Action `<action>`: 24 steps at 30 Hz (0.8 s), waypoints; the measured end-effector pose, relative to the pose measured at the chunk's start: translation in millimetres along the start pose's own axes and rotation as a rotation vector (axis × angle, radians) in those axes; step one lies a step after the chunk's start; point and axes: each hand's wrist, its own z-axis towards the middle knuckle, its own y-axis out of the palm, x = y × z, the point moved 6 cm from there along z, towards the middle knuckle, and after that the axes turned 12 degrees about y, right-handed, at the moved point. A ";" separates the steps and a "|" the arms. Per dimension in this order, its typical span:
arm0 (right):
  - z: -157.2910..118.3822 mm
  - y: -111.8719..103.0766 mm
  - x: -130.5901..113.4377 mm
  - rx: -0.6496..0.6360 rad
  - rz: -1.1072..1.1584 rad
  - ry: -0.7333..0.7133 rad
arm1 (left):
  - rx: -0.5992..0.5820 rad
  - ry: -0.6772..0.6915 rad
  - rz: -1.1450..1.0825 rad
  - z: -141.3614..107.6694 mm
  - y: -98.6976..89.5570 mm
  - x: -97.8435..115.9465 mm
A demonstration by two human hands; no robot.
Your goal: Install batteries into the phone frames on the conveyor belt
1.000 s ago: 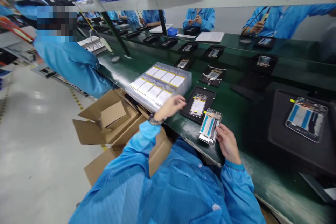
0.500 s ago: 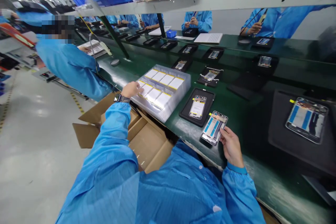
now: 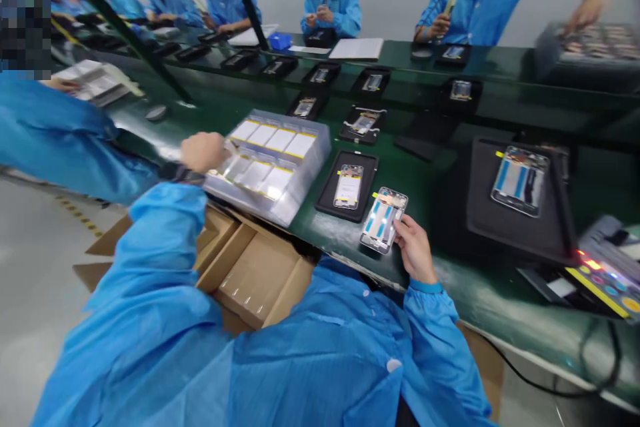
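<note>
My right hand [image 3: 415, 248] grips the lower right edge of a phone frame [image 3: 384, 220] with blue strips, tilted over the green bench. My left hand [image 3: 204, 152] is closed at the left end of a clear plastic tray [image 3: 300, 177]; its fingertips are blurred, and what they pinch is unclear. White batteries [image 3: 277, 182] with yellow edges lie in two rows in that tray. Between the tray and the held frame, a black holder [image 3: 367, 177] carries another phone frame with a white battery [image 3: 349, 187] in it.
Open cardboard boxes [image 3: 257, 273] sit below the bench edge. At right, a phone frame [image 3: 521, 180] lies on a black mat [image 3: 480, 227], near a lit device [image 3: 607, 267]. Several black holders line the bench behind. A co-worker's blue sleeve [image 3: 65, 133] is at left.
The view has swung right, showing the lit device. My left hand has closed up and lifted slightly at the tray's left end. My right hand still holds the phone frame.
</note>
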 end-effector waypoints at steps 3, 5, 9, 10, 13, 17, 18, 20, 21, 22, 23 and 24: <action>-6.8 4.0 -7.0 -0.008 -0.001 -0.024 | 0.112 0.062 -0.122 -27.2 -8.7 -0.2; -8.7 11.4 -9.0 -0.028 -0.001 -0.030 | 0.113 0.116 -0.382 -58.2 14.4 26.3; -9.0 29.8 -3.1 -0.093 -0.007 -0.021 | -0.149 0.289 -0.882 -131.2 105.9 139.5; -9.3 32.5 0.0 -0.102 -0.006 -0.017 | -0.263 0.324 -0.937 -146.6 129.1 168.0; -11.5 31.8 8.1 -0.100 0.020 -0.023 | -0.449 0.389 -1.058 -171.7 172.1 223.5; -15.4 19.7 12.0 -0.075 0.043 -0.053 | -0.405 0.415 -1.164 -169.5 182.4 241.5; -16.3 16.6 11.6 -0.066 0.042 -0.061 | -0.380 0.421 -1.165 -169.0 181.9 243.0; -18.4 10.9 9.8 -0.045 0.035 -0.077 | -0.299 0.470 -1.117 -170.8 178.2 247.5; -19.8 8.4 8.5 -0.034 0.031 -0.086 | -0.235 0.512 -1.074 -172.8 174.8 250.5; -21.4 6.1 7.1 -0.023 0.027 -0.095 | -0.167 0.560 -1.026 -175.2 171.1 253.7; -23.3 4.0 5.5 -0.015 0.024 -0.104 | -0.106 0.600 -0.983 -177.7 168.1 256.8; -25.4 2.1 3.8 -0.009 0.022 -0.114 | -0.063 0.622 -0.956 -179.4 166.6 259.0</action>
